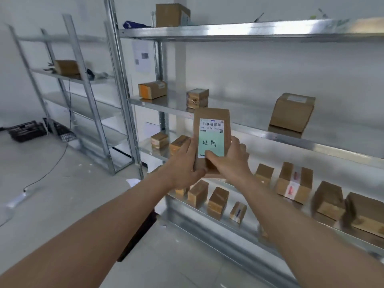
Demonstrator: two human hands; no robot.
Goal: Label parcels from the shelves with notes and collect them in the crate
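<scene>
Here we are holding a parcel (212, 140) upright in front of the shelves (249, 129), above the lower rows of boxes. Our left hand (182, 163) is gripping its left edge and bottom, fingers curled around it. Our right hand (230, 161) is wrapping around the right edge while its thumb is pressing the green note (212, 145) flat against the front. The parcel is looking like stiff cardboard, slim and probably light, so we are judging the long side edges the safest hold. The note is likely thin and prone to lifting at its corners. The fingers behind the parcel are hidden. The dark crate (27, 130) is sitting blurred on the floor, well apart.
</scene>
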